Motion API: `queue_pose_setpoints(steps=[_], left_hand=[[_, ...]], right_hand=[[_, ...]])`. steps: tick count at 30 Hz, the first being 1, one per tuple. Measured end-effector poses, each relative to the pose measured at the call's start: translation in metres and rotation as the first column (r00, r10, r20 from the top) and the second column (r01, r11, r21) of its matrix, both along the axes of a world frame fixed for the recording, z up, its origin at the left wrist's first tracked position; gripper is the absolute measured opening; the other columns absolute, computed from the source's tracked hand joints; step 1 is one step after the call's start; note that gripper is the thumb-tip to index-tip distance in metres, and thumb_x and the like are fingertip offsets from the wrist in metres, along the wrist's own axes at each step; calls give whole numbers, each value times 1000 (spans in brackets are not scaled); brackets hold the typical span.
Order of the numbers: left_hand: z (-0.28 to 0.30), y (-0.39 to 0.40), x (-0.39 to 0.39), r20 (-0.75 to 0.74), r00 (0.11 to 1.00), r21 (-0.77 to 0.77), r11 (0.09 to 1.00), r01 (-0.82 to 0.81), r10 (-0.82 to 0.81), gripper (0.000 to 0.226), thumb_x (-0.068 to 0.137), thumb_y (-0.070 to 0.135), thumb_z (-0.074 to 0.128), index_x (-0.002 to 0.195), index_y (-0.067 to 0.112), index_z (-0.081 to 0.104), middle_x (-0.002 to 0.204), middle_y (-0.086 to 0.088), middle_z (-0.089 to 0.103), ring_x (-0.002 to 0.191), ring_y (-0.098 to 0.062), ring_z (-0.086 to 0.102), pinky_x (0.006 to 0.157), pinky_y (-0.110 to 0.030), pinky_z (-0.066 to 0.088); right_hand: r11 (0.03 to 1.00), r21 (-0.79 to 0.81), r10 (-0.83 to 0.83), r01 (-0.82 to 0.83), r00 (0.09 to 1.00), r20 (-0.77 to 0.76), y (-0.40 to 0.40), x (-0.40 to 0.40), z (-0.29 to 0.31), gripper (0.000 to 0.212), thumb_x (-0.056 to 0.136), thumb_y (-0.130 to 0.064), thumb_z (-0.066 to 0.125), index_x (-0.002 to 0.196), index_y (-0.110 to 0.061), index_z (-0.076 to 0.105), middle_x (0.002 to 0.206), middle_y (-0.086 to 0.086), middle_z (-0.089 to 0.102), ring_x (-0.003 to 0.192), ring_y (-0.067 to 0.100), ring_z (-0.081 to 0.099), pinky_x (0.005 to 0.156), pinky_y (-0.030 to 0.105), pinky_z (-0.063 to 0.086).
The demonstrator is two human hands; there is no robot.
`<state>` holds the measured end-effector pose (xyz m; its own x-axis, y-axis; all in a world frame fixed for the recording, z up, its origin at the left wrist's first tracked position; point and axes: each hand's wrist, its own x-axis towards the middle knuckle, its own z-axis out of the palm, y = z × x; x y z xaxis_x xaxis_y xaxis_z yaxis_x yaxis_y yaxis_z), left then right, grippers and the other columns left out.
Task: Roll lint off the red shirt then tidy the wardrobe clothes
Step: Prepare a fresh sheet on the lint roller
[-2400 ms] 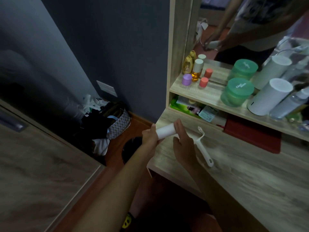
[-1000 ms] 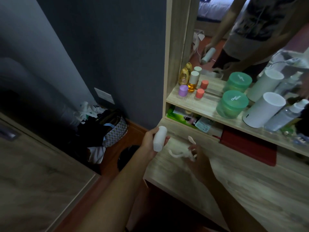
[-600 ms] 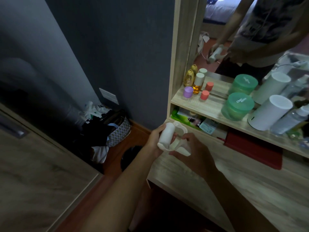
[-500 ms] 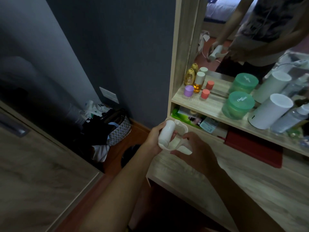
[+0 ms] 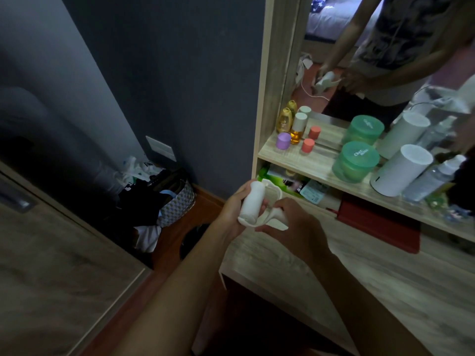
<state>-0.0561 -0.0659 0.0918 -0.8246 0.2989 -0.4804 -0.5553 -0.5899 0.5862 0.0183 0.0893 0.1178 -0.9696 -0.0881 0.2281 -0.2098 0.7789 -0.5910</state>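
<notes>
My left hand (image 5: 232,210) grips a white lint roll (image 5: 252,203), held upright above the left end of the wooden dressing table (image 5: 385,286). My right hand (image 5: 295,227) holds the white roller handle (image 5: 273,218), whose frame curves around the roll. The two parts touch; whether the roll sits on the axle I cannot tell. No red shirt or wardrobe clothes appear in view. A mirror (image 5: 365,52) reflects both hands with the roller.
A shelf (image 5: 318,165) carries small bottles, two green tubs (image 5: 356,161) and a white cylinder (image 5: 401,173). A red flat item (image 5: 380,222) lies under the shelf. On the floor left sit a patterned bag (image 5: 177,201) and dark clothes. A wooden panel (image 5: 51,265) fills the lower left.
My right hand picked the handle up off the table and brought it to the roll in my left hand. The roll turned from lying sideways to upright.
</notes>
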Motion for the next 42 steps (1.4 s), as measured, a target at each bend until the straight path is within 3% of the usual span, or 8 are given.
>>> queue_pose_setpoints(steps=[4,10,21,27,31,34,38,42], left_hand=[[6,-6,6,-4,1000,25,1000,2,-1,34,100,22,41,132,18,52,106,-23,57,77,-26,58,56,-29,57],[10,-14,15,-6,1000,-36,999,8,-8,34,99,24,43,129,16,56,89,-20,61,68,-23,57,55,-28,54],[39,-27,20,-128,992,-65,998,-3,-6,35,100,24,43,133,17,52,86,-18,62,62,-21,59,53,-28,53],[42,-32,34,-177,983,-111,994,20,-39,36,100,23,41,134,14,50,82,-18,63,60,-21,59,52,-27,50],[45,-36,40,-175,982,-121,992,45,-66,35,98,23,45,132,17,53,96,-20,64,65,-23,60,54,-29,53],[48,-37,43,-173,982,-140,988,56,-80,33,97,21,47,129,18,55,99,-18,66,64,-23,62,53,-28,53],[45,-35,47,-150,982,-153,984,92,-115,35,96,22,50,130,16,55,98,-22,62,64,-25,60,50,-27,52],[47,-26,48,-178,977,-195,977,82,-117,35,97,22,49,131,15,54,96,-21,61,61,-24,60,49,-27,52]], right_hand=[[997,56,67,-61,993,-98,0,-4,-5,55,65,-59,78,103,-24,59,89,-9,66,72,-2,49,62,2,30],[993,71,105,-98,989,-103,-8,-1,3,55,67,-65,72,104,-27,58,93,-11,66,77,-8,46,62,-2,30],[978,204,88,-41,970,-228,-23,3,36,52,65,-74,65,94,-36,45,84,-16,62,66,0,49,53,7,23],[976,216,60,-12,974,-217,-27,12,32,57,64,-78,62,94,-32,46,84,-14,63,69,10,59,55,23,38],[977,-156,175,-144,963,205,-33,15,45,74,63,-61,77,124,-46,38,101,-16,64,85,9,64,71,33,53],[838,-544,263,-39,902,341,-35,14,47,69,84,-48,62,141,-49,23,111,-3,67,84,23,69,60,34,50],[923,-368,-43,109,982,183,-38,-1,41,34,100,-25,43,134,-25,48,93,-6,64,75,10,56,71,27,42],[954,-286,-67,96,992,109,-36,-15,34,23,101,-17,43,97,-19,65,70,-19,50,68,-5,47,61,9,33]])
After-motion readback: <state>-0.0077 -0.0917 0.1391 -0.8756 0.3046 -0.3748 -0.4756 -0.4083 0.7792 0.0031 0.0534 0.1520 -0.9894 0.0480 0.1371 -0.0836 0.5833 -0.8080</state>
